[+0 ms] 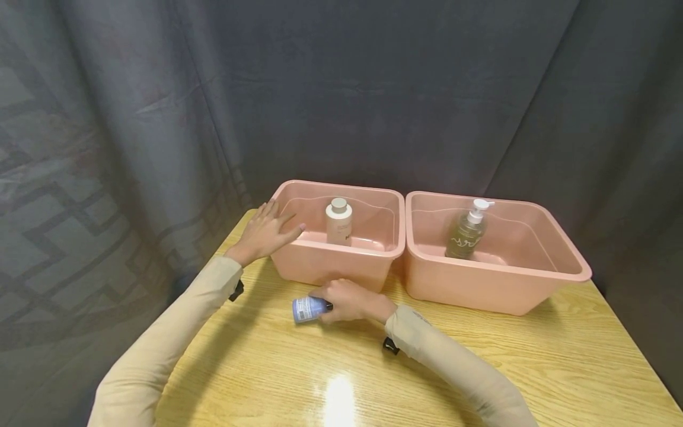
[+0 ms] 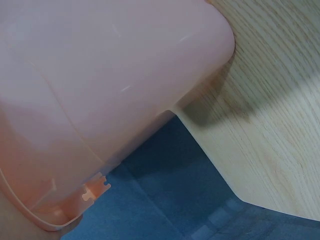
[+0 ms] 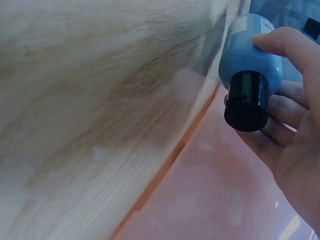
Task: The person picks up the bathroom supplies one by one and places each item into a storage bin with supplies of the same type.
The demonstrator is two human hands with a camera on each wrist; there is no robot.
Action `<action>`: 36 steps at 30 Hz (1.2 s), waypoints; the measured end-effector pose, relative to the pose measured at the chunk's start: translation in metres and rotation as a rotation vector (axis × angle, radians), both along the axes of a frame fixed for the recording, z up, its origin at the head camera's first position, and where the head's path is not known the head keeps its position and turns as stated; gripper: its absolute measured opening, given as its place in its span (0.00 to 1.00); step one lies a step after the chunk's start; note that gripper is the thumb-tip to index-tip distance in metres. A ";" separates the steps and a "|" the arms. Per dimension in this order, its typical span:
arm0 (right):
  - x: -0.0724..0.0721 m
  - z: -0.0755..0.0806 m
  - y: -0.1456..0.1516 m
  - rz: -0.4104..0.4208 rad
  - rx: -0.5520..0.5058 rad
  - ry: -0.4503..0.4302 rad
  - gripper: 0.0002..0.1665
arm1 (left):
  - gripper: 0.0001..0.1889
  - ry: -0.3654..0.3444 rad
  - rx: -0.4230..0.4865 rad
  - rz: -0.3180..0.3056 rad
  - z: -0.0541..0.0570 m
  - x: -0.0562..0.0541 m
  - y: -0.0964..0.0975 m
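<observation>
My right hand (image 1: pixel 349 300) holds a small blue bottle (image 1: pixel 308 309) with a black cap, tipped on its side just in front of the left pink bin (image 1: pixel 336 264). In the right wrist view the thumb lies along the blue bottle (image 3: pixel 250 52) and the fingers curl behind it; its black cap (image 3: pixel 246 102) points toward the camera. My left hand (image 1: pixel 265 233) rests on the left bin's rim near its front left corner, fingers spread. Inside that bin stands a white bottle (image 1: pixel 338 224) with a greyish cap. The left wrist view shows the bin's outer wall (image 2: pixel 125 60).
A second pink bin (image 1: pixel 480 279) stands beside the first on the right, holding a pump bottle (image 1: pixel 464 237) with a white pump top. Both sit on a wooden table (image 1: pixel 267 367). Dark curtains (image 1: pixel 363 89) hang behind and along the left side. The table's left edge runs near the left bin.
</observation>
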State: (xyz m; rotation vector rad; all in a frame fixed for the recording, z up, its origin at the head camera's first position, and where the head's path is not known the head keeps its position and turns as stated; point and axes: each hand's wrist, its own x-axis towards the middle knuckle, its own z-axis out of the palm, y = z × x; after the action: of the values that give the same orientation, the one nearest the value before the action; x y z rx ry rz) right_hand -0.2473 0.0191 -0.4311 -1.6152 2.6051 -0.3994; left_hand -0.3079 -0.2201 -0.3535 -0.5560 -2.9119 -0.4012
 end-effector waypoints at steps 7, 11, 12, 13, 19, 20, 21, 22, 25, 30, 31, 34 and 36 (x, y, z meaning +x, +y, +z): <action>0.002 0.003 0.002 -0.003 -0.016 0.011 0.28 | 0.43 0.006 -0.004 0.002 0.000 0.000 -0.001; 0.003 0.004 0.004 0.000 -0.010 0.038 0.28 | 0.43 0.005 -0.005 -0.001 0.000 0.000 -0.001; 0.003 0.004 0.004 0.002 -0.009 0.047 0.28 | 0.43 0.005 -0.007 -0.002 0.001 0.000 -0.001; 0.003 0.005 0.005 0.003 -0.008 0.053 0.28 | 0.43 0.007 -0.008 -0.002 0.001 0.000 0.000; 0.003 0.007 0.006 0.011 -0.017 0.060 0.29 | 0.43 0.000 -0.011 0.001 0.002 0.000 0.000; 0.004 0.008 0.006 0.014 -0.020 0.061 0.28 | 0.42 -0.003 -0.009 0.001 0.001 0.000 0.000; 0.004 0.008 0.006 0.015 -0.023 0.063 0.28 | 0.43 -0.006 -0.007 0.001 0.001 0.000 0.000; 0.004 0.009 0.006 0.016 -0.024 0.065 0.29 | 0.43 -0.007 -0.006 0.000 0.001 0.000 0.000; 0.004 0.012 0.007 0.024 -0.032 0.076 0.28 | 0.42 -0.005 -0.004 -0.002 0.000 0.000 0.000; 0.005 0.017 0.008 0.037 -0.056 0.093 0.28 | 0.43 -0.002 -0.002 -0.008 -0.001 0.000 -0.001; 0.005 0.018 0.008 0.039 -0.061 0.098 0.28 | 0.43 -0.002 -0.001 -0.008 -0.001 0.000 -0.001; 0.006 0.021 0.009 0.045 -0.072 0.100 0.28 | 0.43 -0.002 0.003 -0.009 0.000 0.000 -0.001; 0.006 0.024 0.010 0.046 -0.072 0.103 0.29 | 0.43 -0.002 0.005 -0.008 0.000 0.000 -0.001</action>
State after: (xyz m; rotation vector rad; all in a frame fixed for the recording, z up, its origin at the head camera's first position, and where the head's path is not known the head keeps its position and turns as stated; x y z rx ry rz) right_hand -0.2411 0.0287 -0.4076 -1.7602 2.6501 -0.4239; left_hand -0.3075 -0.2212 -0.3531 -0.5666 -2.9104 -0.4102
